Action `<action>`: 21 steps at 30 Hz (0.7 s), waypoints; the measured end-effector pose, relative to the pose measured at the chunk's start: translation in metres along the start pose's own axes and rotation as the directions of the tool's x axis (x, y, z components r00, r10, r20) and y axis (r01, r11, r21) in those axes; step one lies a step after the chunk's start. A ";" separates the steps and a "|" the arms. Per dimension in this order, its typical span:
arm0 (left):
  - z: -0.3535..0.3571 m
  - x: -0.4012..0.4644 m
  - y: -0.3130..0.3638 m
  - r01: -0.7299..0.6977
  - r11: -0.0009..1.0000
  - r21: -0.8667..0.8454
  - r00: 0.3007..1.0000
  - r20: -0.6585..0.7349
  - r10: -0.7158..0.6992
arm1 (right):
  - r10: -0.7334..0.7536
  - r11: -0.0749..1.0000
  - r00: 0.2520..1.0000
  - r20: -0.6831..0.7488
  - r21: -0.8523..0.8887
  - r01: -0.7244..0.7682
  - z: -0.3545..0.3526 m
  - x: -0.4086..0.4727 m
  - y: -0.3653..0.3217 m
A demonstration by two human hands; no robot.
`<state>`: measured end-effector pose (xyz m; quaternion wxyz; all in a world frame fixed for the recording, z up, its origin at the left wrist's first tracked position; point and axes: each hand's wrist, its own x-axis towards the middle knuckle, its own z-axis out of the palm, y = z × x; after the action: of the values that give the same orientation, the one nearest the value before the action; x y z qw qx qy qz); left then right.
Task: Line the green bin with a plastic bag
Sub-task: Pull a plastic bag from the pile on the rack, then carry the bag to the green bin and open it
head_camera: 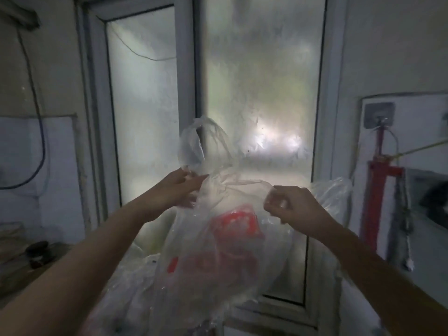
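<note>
The left hand [179, 187] is closed in a pinch on the bag [218, 238], fingers and thumb nipping the film near one handle loop [203, 141], which stands up above the knuckles. The right hand [288, 207] is curled almost to a fist, fingertips gripping the opposite edge of the same film. Between the two hands the top edge runs roughly level, left to right, stretched slack rather than taut. Both hands sit at about the same height, the left slightly further forward.

From that held edge the bag hangs down and toward the person, so its long axis runs top to bottom, mouth up at the hands and body below. It is clear plastic with a red print [235, 221] showing through the layers. Whether the mouth is already parted or the two walls are held together is hard to tell; the film is crumpled and blurred. I see nothing solid inside it.

More clear plastic bunches below and to the right, possibly other bags.

The green bin is not in view. I judge it lies somewhere below the frame, so the coming move depends on getting the mouth opened wide and then lowered bottom first.

Beyond is a frosted glass door [261, 81], with a red frame [378, 190] against the right wall.
</note>
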<state>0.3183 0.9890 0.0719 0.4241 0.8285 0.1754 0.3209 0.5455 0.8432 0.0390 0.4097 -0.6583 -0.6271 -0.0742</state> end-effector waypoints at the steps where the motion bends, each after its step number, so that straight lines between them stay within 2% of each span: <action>1: 0.006 -0.001 0.004 -0.016 0.998 -0.055 1.000 0.025 0.017 | 0.044 0.999 0.999 -0.022 -0.016 -0.044 -0.008 -0.013 -0.005; 4: 0.028 -0.015 0.016 -0.030 0.958 -0.284 0.986 0.151 0.075 | 0.216 0.975 0.970 -0.114 -0.032 -0.220 -0.035 -0.058 -0.019; 6: 0.050 -0.026 0.026 -0.104 0.957 -0.272 0.958 0.232 0.170 | 0.307 0.949 0.936 -0.175 -0.012 -0.314 -0.055 -0.093 -0.031; 8: 0.079 -0.040 0.043 -0.228 0.943 -0.244 0.905 0.304 0.297 | 0.379 0.921 0.901 -0.213 -0.009 -0.390 -0.077 -0.134 -0.046; 10: 0.111 -0.057 0.065 -0.292 0.915 -0.279 0.854 0.355 0.381 | 0.466 0.876 0.855 -0.226 -0.019 -0.482 -0.102 -0.182 -0.062; 15: 0.214 -0.114 0.134 -0.367 0.833 -0.414 0.724 0.436 0.535 | 0.658 0.709 0.667 -0.349 -0.009 -0.705 -0.177 -0.324 -0.115; 18: 0.294 -0.162 0.184 -0.396 0.776 -0.491 0.665 0.429 0.611 | 0.684 0.615 0.549 -0.481 -0.025 -0.788 -0.219 -0.422 -0.165; 21: 0.377 -0.234 0.244 -0.367 0.728 -0.580 0.598 0.452 0.662 | 0.678 0.538 0.442 -0.587 -0.014 -0.843 -0.257 -0.527 -0.225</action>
<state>0.4075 0.4936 0.0176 0.5130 0.7848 -0.3067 0.1640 0.3468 0.2496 -0.0153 0.4423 -0.8785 -0.1031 -0.1482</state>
